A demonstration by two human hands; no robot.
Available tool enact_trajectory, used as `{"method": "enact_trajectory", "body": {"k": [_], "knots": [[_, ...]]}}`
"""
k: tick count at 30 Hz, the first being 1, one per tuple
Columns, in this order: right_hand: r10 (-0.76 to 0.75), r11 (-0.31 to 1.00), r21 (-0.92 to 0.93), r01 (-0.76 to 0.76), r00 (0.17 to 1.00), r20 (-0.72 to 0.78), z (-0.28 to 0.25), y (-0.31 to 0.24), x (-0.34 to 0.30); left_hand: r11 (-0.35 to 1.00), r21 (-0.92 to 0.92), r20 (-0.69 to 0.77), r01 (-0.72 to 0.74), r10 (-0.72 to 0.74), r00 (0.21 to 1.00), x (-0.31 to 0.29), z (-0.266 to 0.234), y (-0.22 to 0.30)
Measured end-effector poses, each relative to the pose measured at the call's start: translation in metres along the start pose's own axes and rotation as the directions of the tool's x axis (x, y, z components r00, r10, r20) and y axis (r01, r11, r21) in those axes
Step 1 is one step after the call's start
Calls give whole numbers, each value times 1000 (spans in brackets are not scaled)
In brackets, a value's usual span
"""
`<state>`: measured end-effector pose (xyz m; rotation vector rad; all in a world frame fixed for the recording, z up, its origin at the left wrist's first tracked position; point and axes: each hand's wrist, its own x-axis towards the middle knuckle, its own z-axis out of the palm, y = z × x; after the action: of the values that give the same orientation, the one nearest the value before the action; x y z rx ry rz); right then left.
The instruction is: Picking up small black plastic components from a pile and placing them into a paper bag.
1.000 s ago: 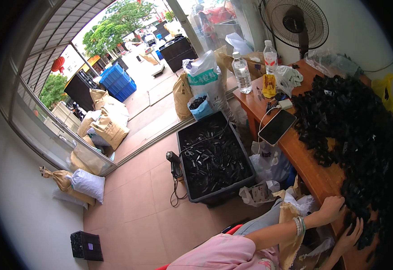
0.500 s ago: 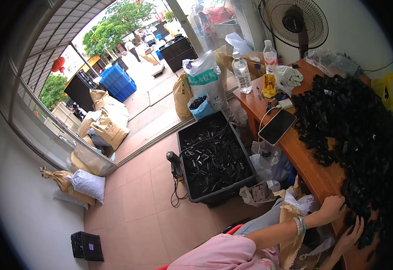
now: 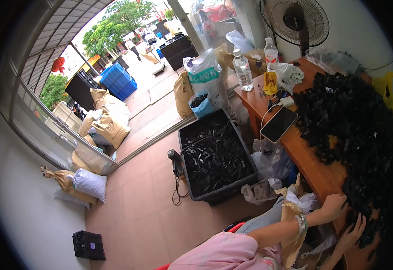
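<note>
My left hand (image 3: 333, 208), with bracelets at the wrist and a pink sleeve (image 3: 219, 253) up the arm, rests at the near edge of a large heap of small black plastic pieces (image 3: 358, 121). Its fingers curl together against the heap, and their tips are partly hidden. Just nearer lies my right hand (image 3: 351, 234), its fingers stretched and apart beside the black pieces. Both hands are over the front edge of the brown wooden table (image 3: 311, 168). Whether the left fingers pinch a single piece is too dark to make out.
Below the table edge an open paper sack (image 3: 291, 225) hangs near my lap. A black crate (image 3: 219, 157) of black parts stands on the floor, with a dark handheld tool (image 3: 175, 163) and its cord beside it. A phone (image 3: 279, 124), bottles (image 3: 242, 72) and a fan (image 3: 295, 22) are farther back.
The view has shifted very slightly. Both hands stay at the same edge of the heap, with only small finger movement.
</note>
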<state>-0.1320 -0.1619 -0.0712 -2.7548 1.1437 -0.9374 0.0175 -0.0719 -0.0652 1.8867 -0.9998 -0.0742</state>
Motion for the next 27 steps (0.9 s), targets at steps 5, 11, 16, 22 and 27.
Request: {"method": "enact_trajectory", "body": {"k": [5,11,16,22,27], "knots": [[28,999,30,-29,999,34,-9,-11,2,1000,19,16,17,-18,1000,3,-2,-3],[41,997,71,-40,999,-18,-7,-9,0,1000,15,31,15,-15,999,-1,-4,2],[45,990,137,-36,997,-67,-4,-4,-3,1000,4,36,12,-12,999,0,-5,3],[39,994,105,-31,997,-69,-8,-9,-2,1000,-6,1,-2,2,1000,-1,-5,2],[59,990,130,-46,994,-96,-9,-13,-3,1000,0,19,17,-17,1000,0,-6,2]]}}
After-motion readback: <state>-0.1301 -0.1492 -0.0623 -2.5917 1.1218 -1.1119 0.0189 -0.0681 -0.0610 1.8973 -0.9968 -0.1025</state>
